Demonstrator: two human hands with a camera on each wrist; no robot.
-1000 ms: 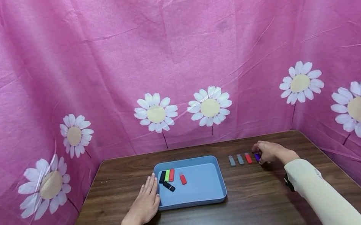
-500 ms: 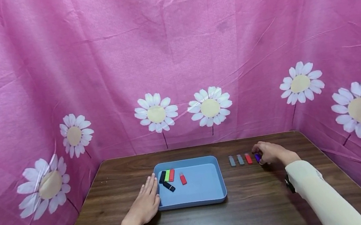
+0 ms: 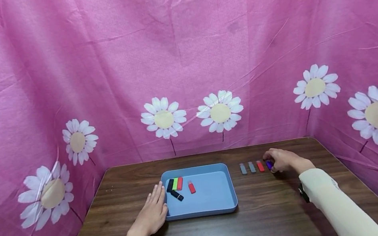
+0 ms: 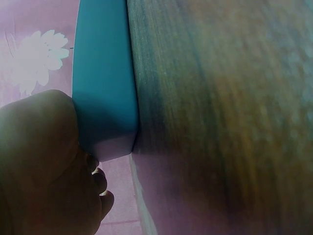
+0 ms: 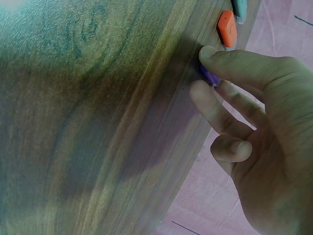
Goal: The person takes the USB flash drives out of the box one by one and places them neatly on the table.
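My right hand (image 3: pixel 281 159) pinches a purple USB flash drive (image 3: pixel 269 164) at the right end of a short row on the table. In the right wrist view, thumb and fingertips close around this purple drive (image 5: pixel 209 74), partly hiding it. Left of it in the row lie a red flash drive (image 3: pixel 260 167) and two grey ones, the nearer grey one (image 3: pixel 252 167) beside the red. My left hand (image 3: pixel 152 212) lies with straight fingers against the left side of a blue tray (image 3: pixel 217 213). In the left wrist view, that hand (image 4: pixel 41 156) touches the tray's wall (image 4: pixel 105 73).
Inside the tray, a black (image 3: pixel 170 185), a green (image 3: pixel 175 184) and a red flash drive (image 3: pixel 179 183) lie side by side. Another black one (image 3: pixel 177 195) lies slanted below them, and a second red one (image 3: pixel 191 187) sits apart. A pink curtain (image 3: pixel 181 62) surrounds the wooden table (image 3: pixel 268 219).
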